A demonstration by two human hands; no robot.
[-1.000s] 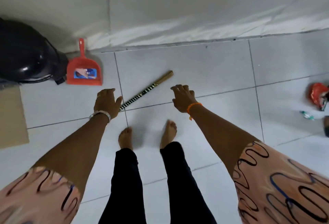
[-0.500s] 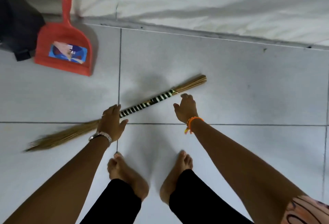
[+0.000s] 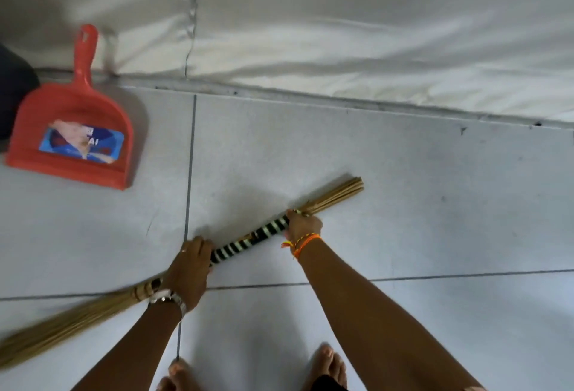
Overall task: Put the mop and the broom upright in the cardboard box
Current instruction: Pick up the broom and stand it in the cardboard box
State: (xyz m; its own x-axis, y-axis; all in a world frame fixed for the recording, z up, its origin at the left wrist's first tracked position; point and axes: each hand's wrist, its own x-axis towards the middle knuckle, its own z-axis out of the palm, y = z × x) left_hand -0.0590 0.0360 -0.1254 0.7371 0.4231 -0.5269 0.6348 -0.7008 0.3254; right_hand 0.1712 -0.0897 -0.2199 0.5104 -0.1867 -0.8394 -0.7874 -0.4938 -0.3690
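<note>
— Broom point(image 3: 248, 243) is lying flat on the floor point(image 3: 403, 204), isn't it?

— Yes, running diagonally: bristles trailing low to the left, stick ends pointing up and right.

— And the hands?

— Both are closing around the striped wrap. Left hand point(image 3: 189, 269) is sitting nearer the bristles, right hand point(image 3: 302, 225) nearer the stick ends.

— So raising it?

— Probably the right end is lifting first. Neither box nor mop is showing.

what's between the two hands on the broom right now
In the head view, only the broom's black-and-white striped wrapped handle spans the gap between the left hand and the right hand. Both hands grip it, with bare floor tile beneath.
</note>
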